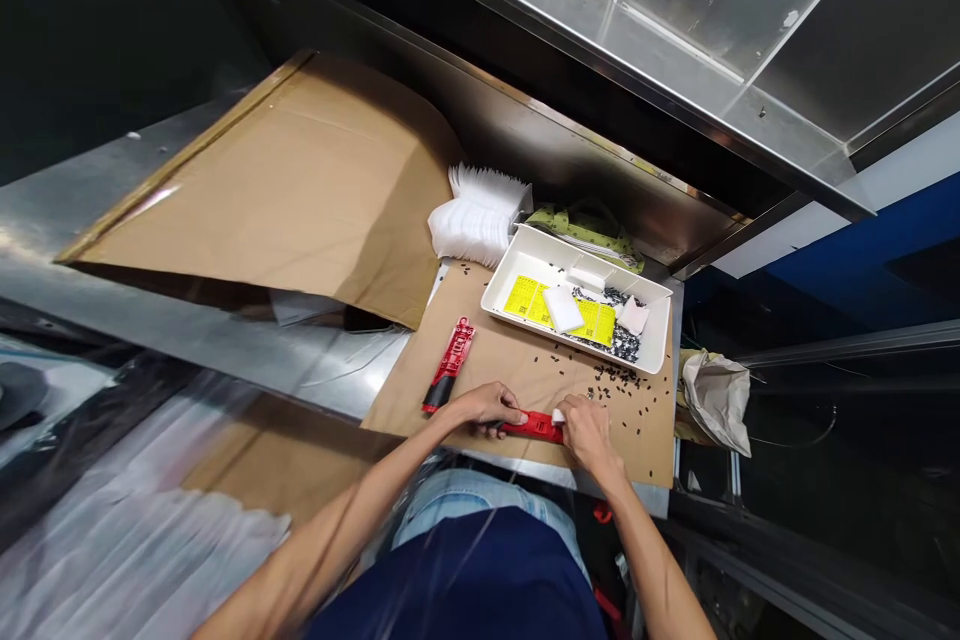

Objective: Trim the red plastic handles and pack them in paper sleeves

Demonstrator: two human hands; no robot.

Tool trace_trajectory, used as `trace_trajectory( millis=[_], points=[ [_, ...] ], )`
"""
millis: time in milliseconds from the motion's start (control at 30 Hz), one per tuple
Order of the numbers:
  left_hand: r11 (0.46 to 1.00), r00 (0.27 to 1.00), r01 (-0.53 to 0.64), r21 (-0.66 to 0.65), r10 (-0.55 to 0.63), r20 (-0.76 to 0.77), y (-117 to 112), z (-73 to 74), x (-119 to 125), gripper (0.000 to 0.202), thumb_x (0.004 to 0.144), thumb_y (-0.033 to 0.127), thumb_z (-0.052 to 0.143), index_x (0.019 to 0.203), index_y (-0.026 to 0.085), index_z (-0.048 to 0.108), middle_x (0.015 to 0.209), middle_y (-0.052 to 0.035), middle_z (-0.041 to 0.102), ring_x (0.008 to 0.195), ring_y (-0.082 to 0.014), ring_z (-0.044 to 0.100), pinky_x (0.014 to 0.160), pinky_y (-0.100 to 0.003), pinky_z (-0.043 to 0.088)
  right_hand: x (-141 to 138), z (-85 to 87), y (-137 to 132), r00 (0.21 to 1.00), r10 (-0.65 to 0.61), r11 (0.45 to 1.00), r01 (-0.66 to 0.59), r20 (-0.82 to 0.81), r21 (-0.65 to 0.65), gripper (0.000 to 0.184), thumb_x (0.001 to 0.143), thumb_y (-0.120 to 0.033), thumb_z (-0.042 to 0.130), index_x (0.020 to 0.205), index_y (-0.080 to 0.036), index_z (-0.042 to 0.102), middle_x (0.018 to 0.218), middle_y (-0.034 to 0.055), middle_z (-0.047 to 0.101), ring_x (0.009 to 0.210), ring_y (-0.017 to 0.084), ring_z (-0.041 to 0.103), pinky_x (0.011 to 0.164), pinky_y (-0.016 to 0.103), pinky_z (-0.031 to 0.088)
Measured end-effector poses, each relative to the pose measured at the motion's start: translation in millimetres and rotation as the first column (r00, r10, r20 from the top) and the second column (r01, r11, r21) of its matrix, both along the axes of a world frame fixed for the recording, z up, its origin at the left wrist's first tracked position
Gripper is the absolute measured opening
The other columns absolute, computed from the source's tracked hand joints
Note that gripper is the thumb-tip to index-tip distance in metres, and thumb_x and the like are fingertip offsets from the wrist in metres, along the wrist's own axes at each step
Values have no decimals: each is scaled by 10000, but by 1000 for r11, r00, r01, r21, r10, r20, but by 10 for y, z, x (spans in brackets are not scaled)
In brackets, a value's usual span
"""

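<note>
My left hand (491, 407) grips the left end of a red and black plastic housing piece (538, 426) just above the cardboard mat. At its other end, my right hand (586, 430) has its fingers closed on a small white block (557, 416) that looks like foam or an eraser, pressed against the red surface. A second red and black housing piece (451, 365), with ribs and holes on its inner side, lies on the mat beyond my left hand. Small black parts (611, 378) are scattered past my right hand.
A white tray (501, 298) holds yellow printed sheets, white blocks and many black bits. Behind it lies a green patterned bag (589, 228). Stacked white foam sheets (480, 215) stand beside a large cardboard box (300, 180). A cloth-lined bag (716, 400) sits right of the cardboard mat (416, 370).
</note>
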State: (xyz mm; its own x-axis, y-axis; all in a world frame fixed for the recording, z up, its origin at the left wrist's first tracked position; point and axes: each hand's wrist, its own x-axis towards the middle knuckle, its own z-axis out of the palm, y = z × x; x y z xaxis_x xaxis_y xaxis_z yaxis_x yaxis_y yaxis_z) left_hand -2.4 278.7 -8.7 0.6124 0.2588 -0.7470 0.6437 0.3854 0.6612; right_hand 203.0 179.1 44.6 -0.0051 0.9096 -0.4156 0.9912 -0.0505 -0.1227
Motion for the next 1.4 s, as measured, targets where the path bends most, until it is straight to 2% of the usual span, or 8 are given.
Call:
trace_trajectory(
  millis=[100,267,367,533,800,933,1067,1400],
  points=[
    [1000,1000,4,-4,-4,-1,3,3,-5,712,387,754,821,759,173,651,534,13,642,451,-103,524,417,-197,331,55,36,-63,992,-121,993,121,23,4,183,919,-138,549,945,-187,724,1026,108,753,942,223,686,715,285,400],
    [1000,1000,14,-12,-14,0,11,-15,-6,687,403,735,840,748,171,654,537,15,647,434,-95,510,421,-197,331,-138,49,-237,941,-339,940,337,27,53,293,1020,-312,467,1173,-163,667,1081,149,746,947,249,717,708,300,438],
    [1000,1000,21,-20,-21,-1,19,-26,-2,694,392,745,842,734,173,649,526,20,640,429,-94,503,422,-198,334,-308,-52,-223,914,-406,913,405,14,49,259,996,-252,494,1155,-153,673,1083,150,749,936,254,732,699,305,454],
    [999,999,32,-24,-32,-1,34,-18,2,714,371,757,847,728,173,642,538,15,650,423,-92,499,415,-200,336,-344,-173,-192,868,-497,865,494,8,89,277,1007,-237,456,1163,-128,657,1130,185,728,970,268,732,719,315,473],
    [999,999,32,-20,-32,5,36,12,6,713,378,767,842,721,180,624,530,19,650,421,-93,495,407,-200,332,-296,-313,-213,832,-555,820,551,-20,157,303,1014,-239,399,1178,-113,621,1144,216,704,1007,291,716,735,337,499],
    [1000,1000,24,-9,-24,9,19,30,2,690,397,765,831,691,178,616,536,15,649,420,-91,493,410,-203,323,-218,-312,-379,815,-578,802,576,-39,155,330,1009,-212,337,1160,-140,621,1115,194,729,980,282,730,737,340,522],
    [1000,1000,21,1,-21,4,12,51,9,700,383,766,836,698,179,621,527,22,641,429,-94,498,413,-204,322,-389,-275,-511,831,-553,821,555,-54,134,309,1006,-205,362,1160,-131,619,1088,192,739,989,273,738,760,328,531],
    [999,999,40,11,-40,-9,15,69,28,693,409,772,822,716,181,628,525,22,630,430,-94,489,425,-208,336,-500,-216,-180,889,-458,881,456,-14,130,256,996,-182,397,1085,-147,634,1032,171,751,867,262,745,677,313,476]
  ],
)
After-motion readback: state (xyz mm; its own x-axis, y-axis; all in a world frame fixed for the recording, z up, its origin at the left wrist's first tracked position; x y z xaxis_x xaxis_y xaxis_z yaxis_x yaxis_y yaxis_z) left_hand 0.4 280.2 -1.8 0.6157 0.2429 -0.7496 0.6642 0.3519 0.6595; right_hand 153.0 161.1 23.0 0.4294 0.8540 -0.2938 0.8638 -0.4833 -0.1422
